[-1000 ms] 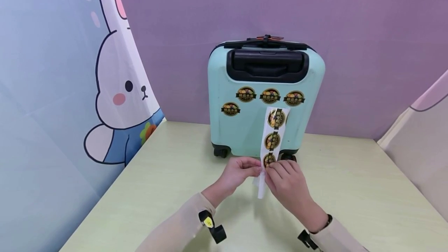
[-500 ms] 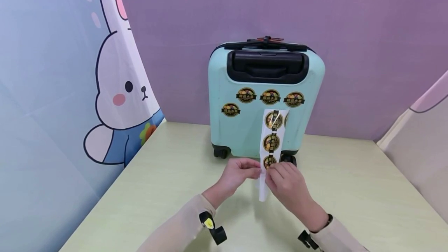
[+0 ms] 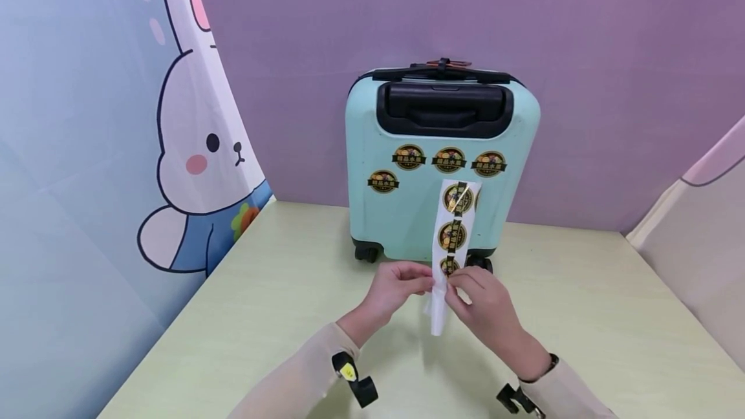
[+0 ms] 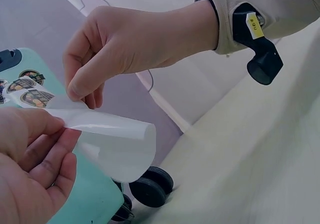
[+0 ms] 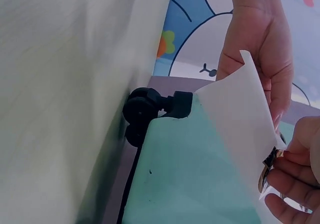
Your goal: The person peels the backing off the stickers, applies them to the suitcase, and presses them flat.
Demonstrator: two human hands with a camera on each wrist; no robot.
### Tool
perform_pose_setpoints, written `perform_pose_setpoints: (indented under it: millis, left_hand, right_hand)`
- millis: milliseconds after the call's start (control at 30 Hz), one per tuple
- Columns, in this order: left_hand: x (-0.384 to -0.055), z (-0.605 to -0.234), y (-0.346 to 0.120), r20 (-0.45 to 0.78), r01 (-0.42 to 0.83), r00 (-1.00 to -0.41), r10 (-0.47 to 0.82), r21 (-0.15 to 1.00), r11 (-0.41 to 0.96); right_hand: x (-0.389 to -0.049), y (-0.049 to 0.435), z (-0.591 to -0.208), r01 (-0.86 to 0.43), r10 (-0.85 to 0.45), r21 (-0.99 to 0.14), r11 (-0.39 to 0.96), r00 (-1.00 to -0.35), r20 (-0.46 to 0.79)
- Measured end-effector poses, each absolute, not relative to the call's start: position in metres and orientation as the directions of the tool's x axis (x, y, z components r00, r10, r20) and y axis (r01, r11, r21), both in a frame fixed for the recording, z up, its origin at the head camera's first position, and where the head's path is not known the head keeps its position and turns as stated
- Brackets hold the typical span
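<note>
My left hand pinches the left edge of a white backing strip of round stickers, between thumb and fingers. At the strip's right edge my right hand pinches the lowest sticker, a black and gold round one whose edge shows at the fingertips in the right wrist view. Higher on the strip sit more such stickers. The strip's bare lower end hangs down and curls in the left wrist view. Behind it stands a mint-green suitcase with several matching stickers on its front.
The suitcase stands upright on small black wheels on a pale table. Its black handle recess is at the top. A purple backdrop rises behind, and a rabbit-print cloth hangs at the left.
My right hand has shifted slightly right and its finger pose has changed at the lowest sticker. The left hand keeps its hold on the strip, which has swayed a little.
</note>
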State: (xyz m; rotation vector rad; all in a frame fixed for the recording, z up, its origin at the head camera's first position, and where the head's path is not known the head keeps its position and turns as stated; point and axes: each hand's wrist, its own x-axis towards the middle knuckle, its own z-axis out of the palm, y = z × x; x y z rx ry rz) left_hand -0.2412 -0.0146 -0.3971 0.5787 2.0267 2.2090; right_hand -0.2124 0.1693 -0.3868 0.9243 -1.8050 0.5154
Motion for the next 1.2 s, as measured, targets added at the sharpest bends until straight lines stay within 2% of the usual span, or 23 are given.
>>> perform_pose_setpoints:
  millis: [200,533,1000,1200]
  left_hand:
    - [-0.239,-0.396,-0.015,0.208,0.171,-0.928,0.309,0.975,-0.142]
    - [-0.239,-0.396,-0.018,0.217,0.200,-0.933,0.285,0.976,-0.088]
    - [-0.241,-0.397,-0.021,0.182,0.156,-0.941,0.287,0.982,-0.110]
    - [-0.242,-0.397,-0.023,0.184,0.159,-0.940,0.288,0.982,-0.106]
  right_hand:
    - [-0.210,0.172,-0.389,-0.810,-0.292,-0.085,0.580,-0.305,0.907]
    - [-0.205,0.175,-0.386,-0.817,-0.232,-0.215,0.535,-0.388,0.892]
    - [-0.200,0.179,-0.384,-0.742,-0.111,-0.426,0.518,-0.552,0.827]
    - [-0.199,0.180,-0.381,-0.665,-0.060,-0.551,0.504,-0.663,0.746]
